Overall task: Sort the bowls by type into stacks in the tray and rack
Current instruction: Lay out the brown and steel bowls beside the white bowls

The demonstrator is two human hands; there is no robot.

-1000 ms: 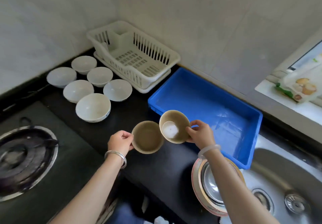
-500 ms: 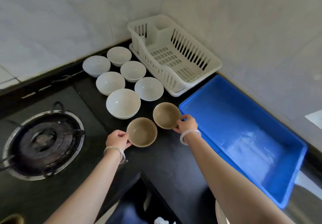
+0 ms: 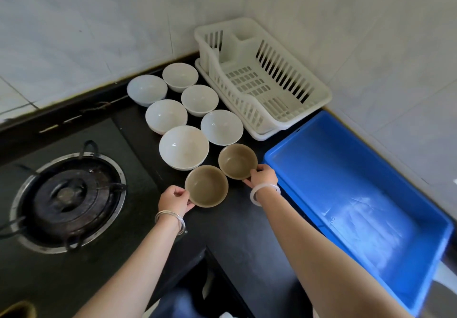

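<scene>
Two tan bowls sit upright on the black counter. My left hand (image 3: 175, 200) grips the rim of the near tan bowl (image 3: 206, 185). My right hand (image 3: 262, 176) pinches the rim of the far tan bowl (image 3: 237, 161). Behind them stand several white bowls, the largest white bowl (image 3: 183, 147) closest to the tan pair. A white dish rack (image 3: 262, 77) stands in the corner with nothing in it. The blue tray (image 3: 356, 194) lies to the right, also holding nothing.
A gas burner (image 3: 66, 199) sits at the left of the black counter (image 3: 242, 228). White tiled walls close off the back and right. A bangle circles each wrist.
Both tan bowls came down from mid-air and now rest on the counter beside the white bowls. The view swung left, so the sink and plate left the frame.
</scene>
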